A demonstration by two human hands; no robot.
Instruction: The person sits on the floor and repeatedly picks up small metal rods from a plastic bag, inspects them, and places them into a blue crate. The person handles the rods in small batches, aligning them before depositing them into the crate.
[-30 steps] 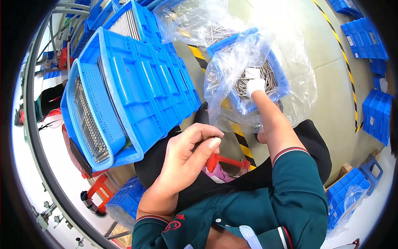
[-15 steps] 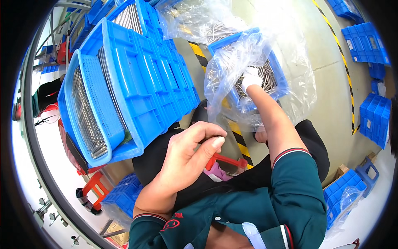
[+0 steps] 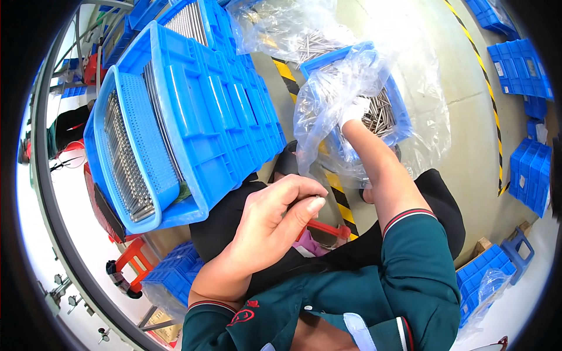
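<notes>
My left hand [image 3: 272, 219] is bare and held over my lap, its fingers curled in and the thumb pressed toward the index finger. Whatever it may hold is hidden inside the curl. My right hand [image 3: 355, 110], in a white glove, reaches down into a blue bin [image 3: 401, 111] on the floor. Many thin metal rods [image 3: 379, 114] lie loose in that bin, right beside the glove. Clear plastic film [image 3: 319, 108] drapes over the bin's left side and partly over the rods. The right fingertips are too washed out and covered to make out.
Close on my left, a large blue crate [image 3: 202, 117] holds a lighter blue perforated basket [image 3: 137, 128] packed with metal rods. Farther ahead, more rods [image 3: 319, 45] lie on plastic film. Stacked blue bins [image 3: 530, 175] stand at right. A red plastic stool [image 3: 136, 263] is at lower left.
My right hand has shifted slightly left within the bin, toward the plastic film, and more rods show to its right. My left hand keeps its curled shape. The whole view has moved slightly.
</notes>
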